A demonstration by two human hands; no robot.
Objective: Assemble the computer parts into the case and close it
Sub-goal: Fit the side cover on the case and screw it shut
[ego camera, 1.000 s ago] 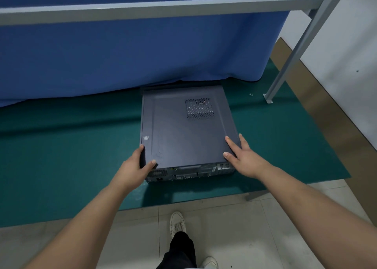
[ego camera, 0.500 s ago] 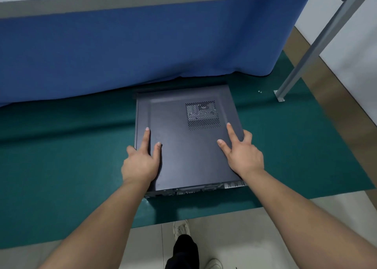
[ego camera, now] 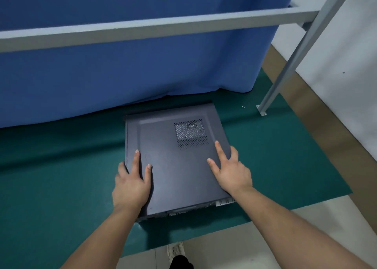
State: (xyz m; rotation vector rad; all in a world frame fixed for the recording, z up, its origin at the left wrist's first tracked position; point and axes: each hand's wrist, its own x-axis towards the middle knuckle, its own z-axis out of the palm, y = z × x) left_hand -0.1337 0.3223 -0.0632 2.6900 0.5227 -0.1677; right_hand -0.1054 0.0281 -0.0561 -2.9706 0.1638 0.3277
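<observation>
Standing at the near edge of the frame: one white shoe point(ego camera: 175, 251) and a dark trouser leg point(ego camera: 181, 262) on the pale floor point(ego camera: 234, 246). Both bare forearms reach forward from the lower corners.

Left hand point(ego camera: 131, 184) lies flat on the near-left part of the case point(ego camera: 179, 166). Index finger and thumb are straight on the top panel; the remaining fingers drop over the left edge. Nothing is enclosed; it presses rather than grips. Right hand point(ego camera: 231, 170) lies flat on the near-right part of the panel, index finger and thumb spread and straight, the other fingers over the right edge. Again open contact, no pinch.

Case lies on its side on the green mat point(ego camera: 61, 187), side panel on top and seated. Rear port strip faces the person at the near end. A perforated vent point(ego camera: 191, 133) sits in the far-right part of the panel, just beyond the right index fingertip.

Far end of the case sits just beside the hem of the blue curtain point(ego camera: 132, 68). A grey crossbar point(ego camera: 155, 30) runs across in front of the curtain. A slanted grey post point(ego camera: 295, 54) meets the mat at far right, with two small specks point(ego camera: 243, 106), possibly screws, near its foot; cannot tell which.
</observation>
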